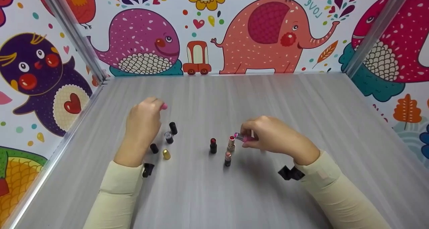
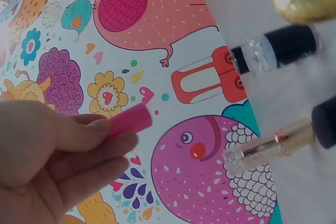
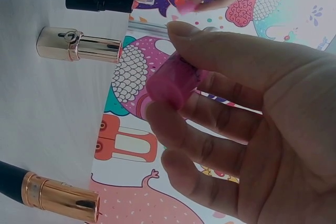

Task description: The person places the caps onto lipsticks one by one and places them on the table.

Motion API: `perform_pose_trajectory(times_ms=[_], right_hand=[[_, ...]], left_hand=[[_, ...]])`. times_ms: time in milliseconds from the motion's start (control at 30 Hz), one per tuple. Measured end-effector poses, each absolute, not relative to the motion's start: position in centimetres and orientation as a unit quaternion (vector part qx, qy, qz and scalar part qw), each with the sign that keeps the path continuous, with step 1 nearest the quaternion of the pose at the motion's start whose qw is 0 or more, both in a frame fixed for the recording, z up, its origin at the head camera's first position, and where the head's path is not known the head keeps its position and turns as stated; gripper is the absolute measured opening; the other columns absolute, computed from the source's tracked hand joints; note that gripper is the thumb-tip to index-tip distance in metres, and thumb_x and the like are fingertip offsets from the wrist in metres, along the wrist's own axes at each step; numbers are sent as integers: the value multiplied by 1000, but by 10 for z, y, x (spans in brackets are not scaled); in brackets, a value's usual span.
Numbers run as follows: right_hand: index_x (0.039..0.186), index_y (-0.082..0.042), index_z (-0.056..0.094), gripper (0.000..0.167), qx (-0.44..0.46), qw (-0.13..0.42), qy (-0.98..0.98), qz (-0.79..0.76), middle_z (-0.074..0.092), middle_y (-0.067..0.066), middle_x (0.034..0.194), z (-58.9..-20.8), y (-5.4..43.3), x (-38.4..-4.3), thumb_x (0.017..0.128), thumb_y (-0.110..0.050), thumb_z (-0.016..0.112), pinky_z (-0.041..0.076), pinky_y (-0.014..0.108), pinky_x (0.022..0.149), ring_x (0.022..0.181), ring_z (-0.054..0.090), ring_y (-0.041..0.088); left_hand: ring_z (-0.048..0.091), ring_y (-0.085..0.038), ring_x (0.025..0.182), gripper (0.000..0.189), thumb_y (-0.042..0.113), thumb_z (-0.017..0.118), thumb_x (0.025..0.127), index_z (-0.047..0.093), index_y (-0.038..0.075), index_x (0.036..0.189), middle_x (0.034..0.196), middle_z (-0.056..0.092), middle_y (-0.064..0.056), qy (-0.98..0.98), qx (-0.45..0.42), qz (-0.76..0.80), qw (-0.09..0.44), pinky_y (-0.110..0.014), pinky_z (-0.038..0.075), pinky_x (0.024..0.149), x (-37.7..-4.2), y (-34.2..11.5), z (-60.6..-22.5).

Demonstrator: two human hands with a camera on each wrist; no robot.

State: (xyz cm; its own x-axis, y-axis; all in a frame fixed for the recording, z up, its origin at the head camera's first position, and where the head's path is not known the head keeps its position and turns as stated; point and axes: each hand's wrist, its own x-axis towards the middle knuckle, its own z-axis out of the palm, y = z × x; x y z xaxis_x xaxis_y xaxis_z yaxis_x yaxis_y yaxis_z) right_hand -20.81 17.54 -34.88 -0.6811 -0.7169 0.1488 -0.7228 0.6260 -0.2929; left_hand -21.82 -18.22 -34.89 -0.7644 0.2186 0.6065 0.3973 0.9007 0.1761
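The right hand [image 1: 273, 133] is pinching a pink lipstick [image 1: 242, 137] between thumb and fingers, the other fingers curling only loosely, and is holding it just beside three upright lipsticks [image 1: 213, 146] on the table [image 1: 187, 195]. Its long axis is lying nearly level in the head view, the silver tube and bright tip pointing left towards them, the pink base [image 3: 170, 87] sitting in the grip. The left hand [image 1: 142, 121] is pinching a pink cap [image 2: 131, 120], well apart from the lipstick and near the loose caps [image 1: 166, 154]; the cap is jutting past the fingertips, pointing away from the palm. Both are probably handling as light, stiff and slightly slippery — the base is offering the safest hold, since the tip is likely soft and easily smeared.
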Motion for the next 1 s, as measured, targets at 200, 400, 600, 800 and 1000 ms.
perform_pose_trajectory(times_ms=[200,400,600,800,1000], right_hand=[[94,-12,74,20,400,15,-901,170,70,-7,83,-349,176,-207,86,-18,92,54,24,60,64,60,1],[93,-13,74,21,405,27,-898,168,71,-8,84,-350,177,-207,85,-18,92,55,25,62,66,61,3],[93,-13,74,21,410,33,-897,164,71,-7,85,-349,176,-206,85,-20,93,56,26,63,68,63,4],[94,-13,75,20,410,33,-897,161,72,-6,86,-349,175,-206,86,-20,92,56,26,63,68,63,4],[94,-12,75,20,412,29,-896,163,72,-6,86,-349,174,-206,86,-20,92,56,26,63,69,64,6]], left_hand=[[78,-36,88,9,-9,71,97,79,-8,101,97,76,-19,-889,-221,-166,366,-47,65,75,-214,-170,-345],[79,-30,90,8,-4,75,95,81,-5,101,98,78,-15,-870,-262,-218,356,-40,65,82,-212,-158,-346],[77,-25,91,9,-1,79,94,82,-1,101,98,80,-10,-864,-278,-289,305,-36,64,86,-211,-152,-348],[77,-23,94,11,1,80,92,83,1,103,100,80,-8,-856,-290,-301,303,-35,63,88,-210,-148,-349],[77,-20,99,16,4,81,92,83,4,109,104,81,-7,-838,-326,-318,301,-32,62,91,-208,-144,-351]])
